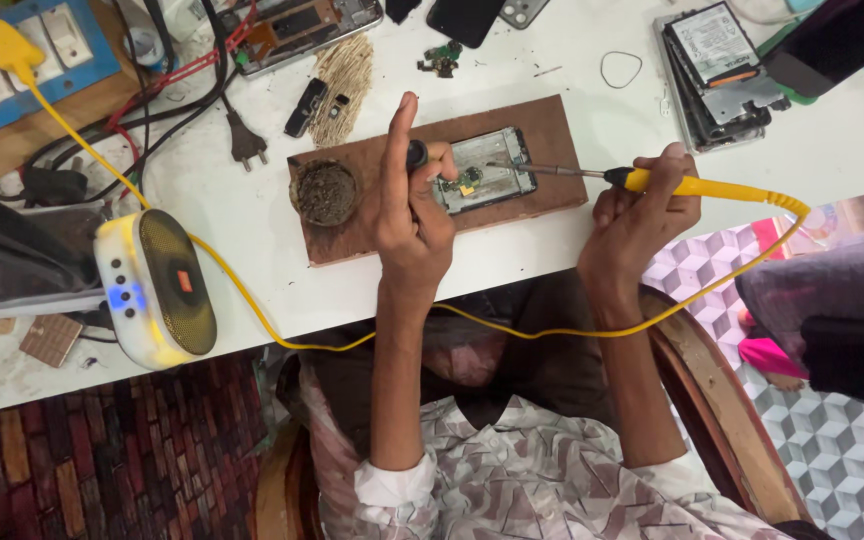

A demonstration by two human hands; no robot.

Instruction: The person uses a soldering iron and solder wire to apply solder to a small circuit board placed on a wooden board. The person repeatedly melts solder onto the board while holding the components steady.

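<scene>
An opened phone (484,172) with its circuit board showing lies on a brown wooden board (542,125) on the white table. My left hand (407,215) rests on the board at the phone's left end and grips a small black-handled tool (418,154), with the index finger stretched out straight. My right hand (640,215) holds a yellow soldering iron (697,187) like a pen. Its metal tip (512,168) points left and reaches over the phone's board. The iron's yellow cable (552,332) loops down across my lap.
A round tin of dark wire wool (325,192) sits on the board's left end. A white-and-yellow speaker (157,290) stands at the left, with a blue socket strip (12,60) and black cables behind. Stacked phone parts (722,70) lie top right. Another person's leg (832,290) is at the right.
</scene>
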